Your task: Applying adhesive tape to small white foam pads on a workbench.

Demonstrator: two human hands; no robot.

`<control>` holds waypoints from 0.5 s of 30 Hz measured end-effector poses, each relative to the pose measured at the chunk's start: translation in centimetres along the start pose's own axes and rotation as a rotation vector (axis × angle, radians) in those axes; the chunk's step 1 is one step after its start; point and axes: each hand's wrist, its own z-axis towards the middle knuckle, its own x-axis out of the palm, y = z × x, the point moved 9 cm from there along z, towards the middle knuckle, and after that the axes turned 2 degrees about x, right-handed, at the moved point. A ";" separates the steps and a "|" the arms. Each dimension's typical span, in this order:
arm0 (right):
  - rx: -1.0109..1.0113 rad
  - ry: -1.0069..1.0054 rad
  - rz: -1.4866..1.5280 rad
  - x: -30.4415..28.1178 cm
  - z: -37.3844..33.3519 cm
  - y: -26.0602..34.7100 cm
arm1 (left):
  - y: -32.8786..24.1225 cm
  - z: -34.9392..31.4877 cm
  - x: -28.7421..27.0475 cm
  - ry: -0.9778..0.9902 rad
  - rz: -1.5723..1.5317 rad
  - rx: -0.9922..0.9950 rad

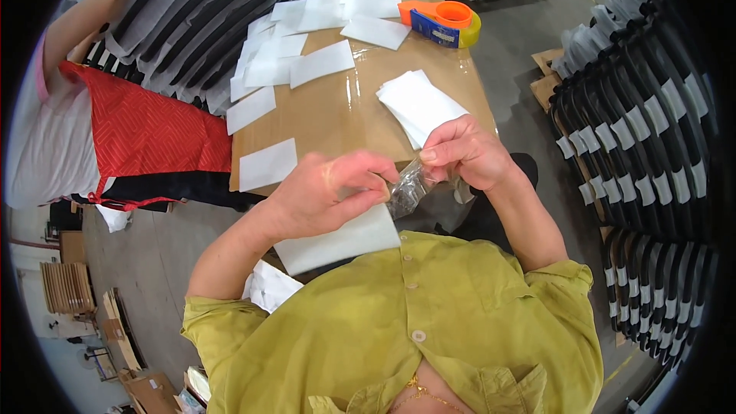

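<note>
Clear film strip (409, 190) is btwn the 2 hands, in front of the shirt, just off the carton's near edge. Its long axis slants from lower L to upper R, R end higher. R hand (479, 157) has that end in a tight thumb-and-finger pinch, no gap seen. L hand (326, 193) is at the other end, thumb & index curled almost together; can't tell for sure if they've hold of the film or just touch it

White pad (345, 241) lies below & L of the film, close to the body, long axis roughly side to side w/ R end tilted up. L hand is nearer, right over its upper edge; R hand is well apart from it

Counts: 1 film strip, 1 pad by the body, 1 carton (368, 92), 1 orange/blue tape dispenser (441, 21) at its far R corner, 1 fanned stack of white sheets (422, 105) just beyond R hand (no. in it can't be told). Loose white sheets (322, 64) on carton's L/far side: approx 10 or more, overlaps hide exact no. Also 1 co-worker (157, 126) in red apron, L side
</note>
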 end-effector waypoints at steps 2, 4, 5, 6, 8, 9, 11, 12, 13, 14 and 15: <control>-0.006 0.034 -0.071 0.0 -0.6 -0.1 | 0.6 -0.4 0.6 0.016 -0.097 -0.020; -0.014 0.073 -0.144 0.6 -1.1 0.0 | 1.3 -0.8 1.0 0.028 -0.189 -0.039; -0.011 0.093 -0.186 1.1 -1.5 0.3 | 2.4 -1.1 1.3 0.033 -0.314 -0.131; -0.004 0.112 -0.229 1.4 -1.8 0.6 | 3.3 -1.4 1.8 0.037 -0.441 -0.223; 0.027 0.131 -0.262 1.8 -2.0 0.7 | 3.3 -1.5 2.1 0.026 -0.537 -0.245; 0.049 0.149 -0.294 2.1 -2.1 0.7 | 3.2 -1.4 2.1 0.020 -0.625 -0.264; 0.051 0.142 -0.352 2.2 -2.4 0.8 | 3.0 -1.0 2.3 0.050 -0.609 -0.297; 0.044 0.142 -0.410 2.4 -2.5 0.9 | 3.1 -1.0 2.8 0.094 -0.568 -0.319; 0.054 0.145 -0.408 2.6 -2.6 0.8 | 3.3 -0.9 3.2 0.139 -0.526 -0.342; 0.051 0.157 -0.445 3.0 -2.6 0.7 | 3.3 -0.6 3.2 0.136 -0.535 -0.347; 0.047 0.166 -0.481 3.2 -2.8 0.6 | 3.3 -0.5 3.9 0.218 -0.503 -0.380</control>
